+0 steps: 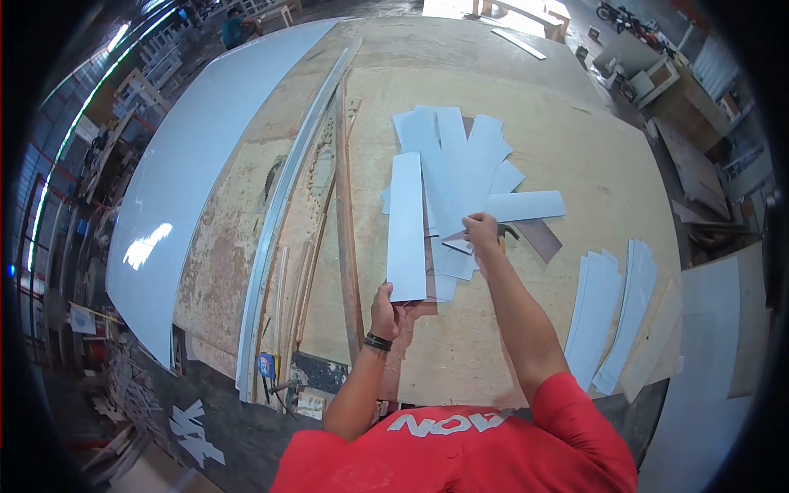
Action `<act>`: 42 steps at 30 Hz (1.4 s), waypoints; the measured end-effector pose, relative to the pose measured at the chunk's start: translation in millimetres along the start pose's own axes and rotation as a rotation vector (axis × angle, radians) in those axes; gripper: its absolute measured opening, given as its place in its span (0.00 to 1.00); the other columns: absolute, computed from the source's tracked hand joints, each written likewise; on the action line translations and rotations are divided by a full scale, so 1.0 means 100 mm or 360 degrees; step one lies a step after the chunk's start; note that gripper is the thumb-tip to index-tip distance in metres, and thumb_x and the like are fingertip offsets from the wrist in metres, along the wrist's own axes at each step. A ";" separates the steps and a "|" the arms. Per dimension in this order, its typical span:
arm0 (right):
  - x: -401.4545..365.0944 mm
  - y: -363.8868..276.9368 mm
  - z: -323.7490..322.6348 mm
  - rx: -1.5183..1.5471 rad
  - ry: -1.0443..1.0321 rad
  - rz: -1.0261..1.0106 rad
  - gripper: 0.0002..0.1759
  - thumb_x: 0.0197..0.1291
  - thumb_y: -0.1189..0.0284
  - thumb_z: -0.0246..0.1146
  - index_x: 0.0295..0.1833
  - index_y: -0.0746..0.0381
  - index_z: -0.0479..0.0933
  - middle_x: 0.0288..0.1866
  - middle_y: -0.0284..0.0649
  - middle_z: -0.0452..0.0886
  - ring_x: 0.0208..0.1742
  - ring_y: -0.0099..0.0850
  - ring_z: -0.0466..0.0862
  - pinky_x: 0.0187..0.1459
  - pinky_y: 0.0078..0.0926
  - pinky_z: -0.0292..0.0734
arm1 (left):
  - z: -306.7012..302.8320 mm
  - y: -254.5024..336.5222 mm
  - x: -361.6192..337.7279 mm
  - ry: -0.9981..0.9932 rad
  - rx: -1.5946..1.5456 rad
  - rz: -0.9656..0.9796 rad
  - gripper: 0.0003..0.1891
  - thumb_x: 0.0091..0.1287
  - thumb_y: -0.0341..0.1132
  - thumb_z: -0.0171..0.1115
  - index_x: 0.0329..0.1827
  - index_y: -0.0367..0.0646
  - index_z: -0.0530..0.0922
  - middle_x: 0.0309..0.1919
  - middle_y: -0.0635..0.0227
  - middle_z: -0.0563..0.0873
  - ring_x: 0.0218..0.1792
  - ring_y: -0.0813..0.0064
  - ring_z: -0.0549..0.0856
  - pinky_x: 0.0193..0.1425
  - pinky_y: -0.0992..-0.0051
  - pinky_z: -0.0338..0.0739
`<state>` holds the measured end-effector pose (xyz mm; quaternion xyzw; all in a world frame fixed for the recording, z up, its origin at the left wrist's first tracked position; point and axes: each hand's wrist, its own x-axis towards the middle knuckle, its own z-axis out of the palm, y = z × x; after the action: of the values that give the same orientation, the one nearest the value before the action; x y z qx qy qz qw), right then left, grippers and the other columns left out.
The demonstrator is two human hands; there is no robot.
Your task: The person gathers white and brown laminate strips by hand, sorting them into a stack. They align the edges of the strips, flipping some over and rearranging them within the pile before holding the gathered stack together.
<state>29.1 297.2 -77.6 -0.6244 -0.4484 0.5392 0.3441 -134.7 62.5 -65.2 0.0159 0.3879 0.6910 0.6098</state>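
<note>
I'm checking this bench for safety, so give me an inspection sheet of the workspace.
Surface: wooden tabletop, stained and worn at left.
Job's things: left hand's white strip; overlapping pile; two strip stacks at right.
Clutter: hammer by the right wrist; tape measure near the edge.
Hands: left grips the strip; right at the pile, grip unclear.
Cables: cannot tell.
Surroundings: offcuts on the floor; another person beyond.

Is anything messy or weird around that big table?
Yes. The white strips in the middle overlap every which way, unlike the tidier bunches on the right. White scraps lie on the floor, lower left, and the brown board at left looks blotchy.
</note>
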 end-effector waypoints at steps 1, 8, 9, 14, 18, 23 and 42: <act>-0.08 0.02 -0.09 -0.0019 -0.0015 -0.0009 0.14 0.59 0.71 0.68 0.48 0.67 0.80 0.33 0.40 0.82 0.26 0.27 0.82 0.25 0.25 0.78 | -0.02 -0.01 -0.02 0.0007 -0.0022 0.0012 0.22 0.75 0.41 0.44 0.61 0.31 0.72 0.50 0.51 0.83 0.50 0.55 0.86 0.56 0.56 0.85; -1.14 0.27 -0.44 0.1130 -0.0209 0.0159 0.07 0.65 0.72 0.67 0.43 0.64 0.78 0.31 0.37 0.81 0.23 0.24 0.78 0.23 0.24 0.75 | -0.12 -0.08 -0.19 -0.0170 0.0466 0.0031 0.18 0.75 0.37 0.45 0.58 0.32 0.75 0.45 0.59 0.85 0.42 0.67 0.88 0.45 0.68 0.87; -1.31 0.37 -0.42 0.1159 -0.0264 0.0217 0.07 0.65 0.71 0.67 0.42 0.63 0.78 0.31 0.36 0.81 0.23 0.23 0.77 0.22 0.23 0.75 | -0.13 -0.12 -0.22 -0.0226 0.0550 -0.0019 0.18 0.75 0.37 0.45 0.57 0.32 0.75 0.44 0.59 0.85 0.40 0.67 0.88 0.43 0.69 0.88; -2.00 0.61 -0.39 0.0259 -0.0481 0.0229 0.09 0.66 0.69 0.67 0.42 0.64 0.78 0.31 0.35 0.81 0.25 0.22 0.79 0.23 0.21 0.74 | -0.04 -0.31 -0.37 -0.0141 0.0528 -0.0072 0.16 0.74 0.35 0.50 0.55 0.32 0.78 0.42 0.60 0.86 0.39 0.70 0.87 0.42 0.69 0.87; -2.23 0.66 -0.41 -0.0216 -0.0579 0.0115 0.18 0.64 0.64 0.68 0.51 0.67 0.77 0.35 0.37 0.84 0.32 0.22 0.83 0.30 0.23 0.78 | -0.11 -0.35 -0.64 -0.0284 0.1380 0.0409 0.16 0.73 0.35 0.56 0.55 0.31 0.78 0.42 0.60 0.87 0.43 0.72 0.86 0.49 0.72 0.79; -2.40 0.43 -0.70 0.0216 -0.0445 -0.0156 0.38 0.60 0.59 0.72 0.70 0.64 0.66 0.52 0.45 0.82 0.49 0.30 0.83 0.47 0.29 0.79 | 0.28 -0.48 -1.23 -0.0682 0.1933 0.0656 0.13 0.73 0.35 0.55 0.52 0.34 0.78 0.33 0.51 0.87 0.34 0.58 0.88 0.39 0.66 0.81; -2.99 1.12 -3.24 -0.1330 0.0904 -0.0137 0.57 0.49 0.57 0.78 0.78 0.66 0.56 0.70 0.61 0.71 0.69 0.51 0.73 0.70 0.45 0.68 | 0.68 -0.79 -1.08 -0.1136 0.2144 0.0583 0.21 0.67 0.41 0.67 0.57 0.37 0.79 0.46 0.50 0.87 0.45 0.56 0.87 0.51 0.62 0.81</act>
<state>363.1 -4.0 -12.2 -0.8117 -0.5399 0.1080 0.1951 -7.7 1.6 -13.4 0.6673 0.4952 0.3494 0.4329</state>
